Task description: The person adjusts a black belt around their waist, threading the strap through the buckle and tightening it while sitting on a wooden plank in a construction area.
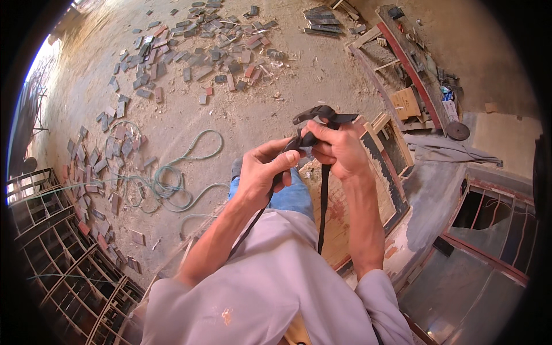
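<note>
Narrow black fabric strap (324,190) held at chest height, centre of view. Right hand (339,150) fingers clenched on bunched upper end, nearer knot. Left hand (261,172) thumb and forefinger pinching strap just left. Long tail hangs straight down, toward near edge.

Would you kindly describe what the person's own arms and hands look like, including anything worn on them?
Both forearms are bare from the elbows down. The left hand and right hand wear no gloves, and no rings, watch or bracelets show on the fingers or wrists. Loose sleeves of a pale, pinkish-white shirt end near the elbows; the shirt has a small orange-brown stain on the front.
</note>
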Action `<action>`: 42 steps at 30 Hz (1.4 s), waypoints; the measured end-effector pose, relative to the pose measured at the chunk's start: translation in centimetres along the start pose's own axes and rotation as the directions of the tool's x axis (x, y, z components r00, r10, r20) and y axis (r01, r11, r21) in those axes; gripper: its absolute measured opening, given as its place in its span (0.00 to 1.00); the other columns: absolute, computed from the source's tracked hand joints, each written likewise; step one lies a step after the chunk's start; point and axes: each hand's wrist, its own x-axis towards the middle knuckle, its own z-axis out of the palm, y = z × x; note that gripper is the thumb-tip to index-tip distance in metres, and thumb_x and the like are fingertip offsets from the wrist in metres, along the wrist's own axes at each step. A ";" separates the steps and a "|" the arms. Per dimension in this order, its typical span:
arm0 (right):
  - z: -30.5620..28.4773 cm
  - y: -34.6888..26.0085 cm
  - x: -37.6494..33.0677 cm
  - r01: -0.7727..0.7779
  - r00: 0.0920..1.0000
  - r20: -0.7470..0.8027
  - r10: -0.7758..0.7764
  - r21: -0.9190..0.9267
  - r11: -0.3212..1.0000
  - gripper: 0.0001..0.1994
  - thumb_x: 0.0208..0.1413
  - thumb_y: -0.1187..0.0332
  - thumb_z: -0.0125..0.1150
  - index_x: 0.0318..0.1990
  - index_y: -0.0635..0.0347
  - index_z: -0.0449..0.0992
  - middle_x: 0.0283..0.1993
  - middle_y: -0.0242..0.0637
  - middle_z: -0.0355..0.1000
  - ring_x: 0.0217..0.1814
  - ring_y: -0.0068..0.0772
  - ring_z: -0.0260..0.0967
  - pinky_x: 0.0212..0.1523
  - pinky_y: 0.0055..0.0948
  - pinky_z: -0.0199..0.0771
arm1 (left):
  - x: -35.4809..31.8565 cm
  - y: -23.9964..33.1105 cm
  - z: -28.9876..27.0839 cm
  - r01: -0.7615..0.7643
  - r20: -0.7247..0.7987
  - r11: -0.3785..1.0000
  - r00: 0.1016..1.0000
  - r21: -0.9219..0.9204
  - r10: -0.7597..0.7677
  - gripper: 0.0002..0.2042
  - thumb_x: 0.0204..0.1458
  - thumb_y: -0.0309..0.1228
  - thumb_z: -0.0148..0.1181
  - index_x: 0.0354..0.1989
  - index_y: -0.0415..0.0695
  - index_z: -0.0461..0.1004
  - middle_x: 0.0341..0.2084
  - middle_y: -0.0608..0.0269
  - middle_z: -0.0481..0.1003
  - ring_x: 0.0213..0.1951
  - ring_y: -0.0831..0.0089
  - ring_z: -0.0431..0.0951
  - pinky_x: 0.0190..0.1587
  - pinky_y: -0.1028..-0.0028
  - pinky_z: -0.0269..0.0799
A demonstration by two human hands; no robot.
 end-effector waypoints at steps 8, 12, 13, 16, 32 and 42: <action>-0.3 -1.3 0.0 -0.070 0.994 -0.078 0.073 0.036 0.997 0.06 0.65 0.70 0.64 0.36 0.60 0.77 0.29 0.34 0.77 0.12 0.10 0.50 0.11 0.17 0.44 | 0.7 0.9 0.1 0.024 0.145 0.994 0.989 -0.110 -0.008 0.27 0.59 0.35 0.71 0.64 0.35 0.74 0.47 0.54 0.82 0.23 0.81 0.75 0.19 0.81 0.64; 0.3 -1.6 -0.4 -0.048 0.997 -0.069 0.047 -0.016 0.999 0.03 0.63 0.71 0.66 0.39 0.56 0.77 0.26 0.24 0.71 0.14 0.09 0.52 0.12 0.18 0.42 | 0.1 1.2 1.5 -0.124 0.016 0.978 0.992 0.170 0.123 0.29 0.53 0.34 0.77 0.62 0.35 0.75 0.41 0.59 0.82 0.26 0.82 0.77 0.22 0.81 0.69; 0.6 -2.0 -0.7 -0.048 0.997 -0.053 0.047 -0.022 0.999 0.03 0.63 0.71 0.66 0.40 0.57 0.78 0.26 0.23 0.70 0.15 0.09 0.52 0.12 0.18 0.43 | 0.1 1.5 1.9 -0.122 -0.022 0.967 0.991 0.224 0.131 0.28 0.52 0.32 0.78 0.61 0.36 0.77 0.40 0.60 0.82 0.27 0.82 0.78 0.23 0.81 0.70; 0.9 -2.4 -1.2 -0.042 0.999 0.025 0.043 -0.049 0.998 0.07 0.61 0.71 0.69 0.44 0.57 0.78 0.27 0.21 0.69 0.16 0.07 0.52 0.13 0.17 0.43 | 0.0 1.5 2.2 -0.181 -0.058 0.949 0.978 0.259 0.202 0.26 0.48 0.28 0.81 0.57 0.39 0.81 0.37 0.62 0.82 0.32 0.81 0.80 0.31 0.80 0.76; -0.2 -4.2 -1.4 0.006 0.995 0.100 0.005 -0.107 0.994 0.10 0.68 0.62 0.65 0.47 0.58 0.75 0.31 0.30 0.75 0.14 0.08 0.50 0.13 0.14 0.45 | 0.9 -0.6 0.1 -0.163 -0.061 0.970 0.986 -0.181 0.155 0.26 0.51 0.27 0.77 0.58 0.39 0.73 0.28 0.66 0.75 0.22 0.82 0.69 0.19 0.82 0.59; -2.3 -3.2 -0.3 -0.034 0.967 0.256 -0.007 0.156 0.987 0.23 0.67 0.57 0.58 0.60 0.65 0.73 0.28 0.30 0.65 0.14 0.11 0.44 0.13 0.17 0.42 | 2.7 0.0 0.6 -0.322 -0.167 0.932 0.941 -0.164 0.295 0.25 0.60 0.29 0.70 0.62 0.38 0.66 0.28 0.67 0.72 0.20 0.82 0.66 0.17 0.82 0.58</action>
